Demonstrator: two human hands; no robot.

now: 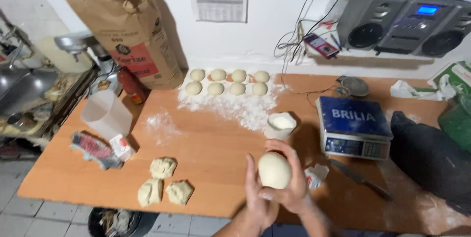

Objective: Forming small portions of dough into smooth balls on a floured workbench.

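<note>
pale dough ball (274, 170), long axis upright, between both hands

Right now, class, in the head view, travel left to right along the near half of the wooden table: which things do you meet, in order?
Red-and-grey packet → three rough dough pieces → left hand → smooth dough ball with the right hand around it → knife → dark cloth.

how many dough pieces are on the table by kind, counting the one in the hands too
Smooth round balls in rows by the wall: 8
Rough cut lumps near the front edge: 3
Smooth ball held between left hand and right hand: 1
Total: 12
</note>
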